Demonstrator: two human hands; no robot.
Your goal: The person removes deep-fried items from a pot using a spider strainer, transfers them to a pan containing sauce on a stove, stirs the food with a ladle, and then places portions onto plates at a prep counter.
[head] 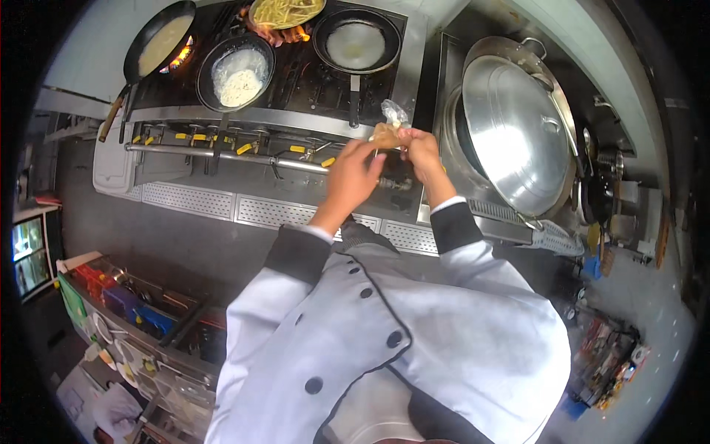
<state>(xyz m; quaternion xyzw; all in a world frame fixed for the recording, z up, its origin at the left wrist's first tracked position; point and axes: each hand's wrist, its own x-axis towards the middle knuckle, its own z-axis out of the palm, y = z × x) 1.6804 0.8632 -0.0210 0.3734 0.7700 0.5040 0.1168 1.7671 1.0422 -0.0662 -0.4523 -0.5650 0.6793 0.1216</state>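
A small clear plastic bag [386,136] with something light brown in it is at my fingertips, beside the stove's front edge. My right hand [424,155] pinches the bag's right side. At its left end, the fingers of my left hand [352,175] touch the bag, with the thumb held apart; whether they grip it is unclear. Just beyond is a black frying pan [355,47] with a pale, shiny layer inside. Another frying pan [238,77] holds white liquid and a whitish mound. Fries or similar yellow strips fill a pan [285,12] above open flames.
A tilted pan [163,47] with pale liquid stands by a lit burner. Yellow-handled gas valves [244,148] and a metal rail [222,155] run along the stove front. To the right, a large metal lid [516,136] leans over a wok. A person [113,408] is at lower left.
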